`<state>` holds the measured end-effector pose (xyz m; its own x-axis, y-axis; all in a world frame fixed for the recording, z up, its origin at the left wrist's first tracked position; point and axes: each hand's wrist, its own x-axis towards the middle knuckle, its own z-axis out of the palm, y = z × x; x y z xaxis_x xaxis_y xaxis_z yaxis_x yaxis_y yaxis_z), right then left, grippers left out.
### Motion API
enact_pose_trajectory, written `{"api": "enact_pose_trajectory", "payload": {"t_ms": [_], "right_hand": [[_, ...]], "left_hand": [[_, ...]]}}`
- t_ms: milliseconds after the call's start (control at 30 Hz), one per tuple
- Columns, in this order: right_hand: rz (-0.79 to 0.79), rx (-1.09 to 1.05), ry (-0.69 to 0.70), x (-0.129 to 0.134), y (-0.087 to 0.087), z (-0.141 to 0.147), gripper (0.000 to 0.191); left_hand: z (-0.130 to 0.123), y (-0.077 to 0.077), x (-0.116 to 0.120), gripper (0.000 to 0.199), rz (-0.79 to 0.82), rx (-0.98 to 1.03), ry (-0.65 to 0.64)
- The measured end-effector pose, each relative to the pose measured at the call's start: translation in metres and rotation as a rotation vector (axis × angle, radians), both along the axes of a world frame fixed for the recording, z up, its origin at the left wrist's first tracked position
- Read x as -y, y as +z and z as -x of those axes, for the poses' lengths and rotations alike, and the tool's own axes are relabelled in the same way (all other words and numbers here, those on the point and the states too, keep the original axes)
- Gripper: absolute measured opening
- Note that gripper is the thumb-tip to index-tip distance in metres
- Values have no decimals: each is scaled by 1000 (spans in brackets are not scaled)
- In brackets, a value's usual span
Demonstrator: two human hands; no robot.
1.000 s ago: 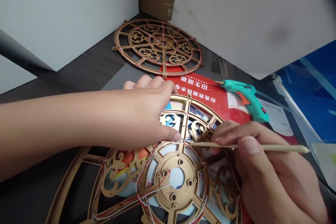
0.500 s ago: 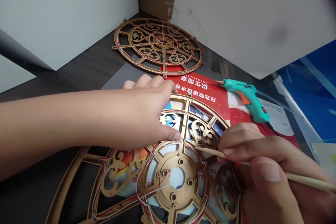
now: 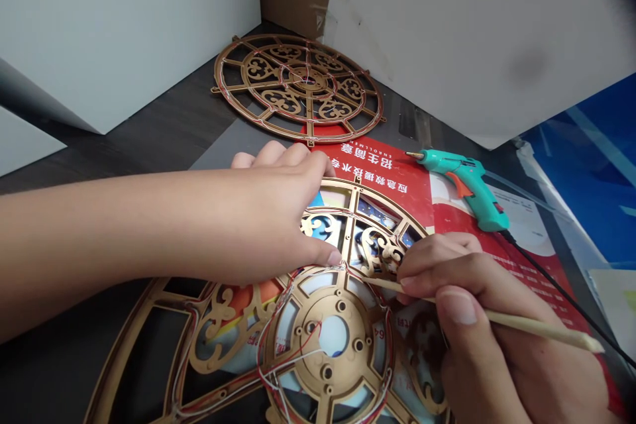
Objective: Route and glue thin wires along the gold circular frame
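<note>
The person's left hand [image 3: 271, 212] lies spread and relaxed across a gold laser-cut wheel frame [image 3: 330, 344], pressing it down without gripping, its fingertips [image 3: 334, 256] resting on the frame just above the central hub. The right hand [image 3: 479, 331] is closed in a pen grip around a thin wooden stick [image 3: 536, 321], whose pointed end reaches in beside the hub's upper rim. Since a moment ago, the stick has swung back from the steep, low slant it had half a second earlier, and the right hand has shifted slightly towards the hub, while the left hand has barely moved. From this view, the fingers hide the stick's tip too much to say whether it touches the fine red and white wires [image 3: 278, 361] strung around the frame. The frame lies at the near edge of the dark counter [image 3: 149, 146], over a red printed sheet [image 3: 370, 162]. A teal hot glue gun [image 3: 464, 185] rests on that sheet to the right, and a similar wired wheel [image 3: 278, 101] lies flat towards the far corner, between white boards [image 3: 124, 26].
</note>
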<state>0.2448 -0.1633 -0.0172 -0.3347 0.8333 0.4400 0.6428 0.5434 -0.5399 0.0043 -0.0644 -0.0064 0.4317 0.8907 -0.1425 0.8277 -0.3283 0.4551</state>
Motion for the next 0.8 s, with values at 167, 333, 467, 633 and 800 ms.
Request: {"api": "enact_pose_trajectory", "payload": {"t_ms": [167, 333, 467, 633, 800], "right_hand": [[-24, 66, 145, 6, -2, -3, 21], [70, 96, 151, 5, 9, -4, 21], [161, -49, 85, -1, 12, -5, 10], [140, -22, 134, -7, 9, -5, 14], [111, 9, 184, -12, 8, -1, 14]], "left_hand": [[-2, 2, -3, 68, 33, -68, -28], [-2, 2, -2, 67, 32, -53, -18], [0, -2, 3, 66, -26, -42, 15], [-1, -1, 2, 62, -19, -17, 1], [-4, 8, -1, 72, 77, -53, 28]]}}
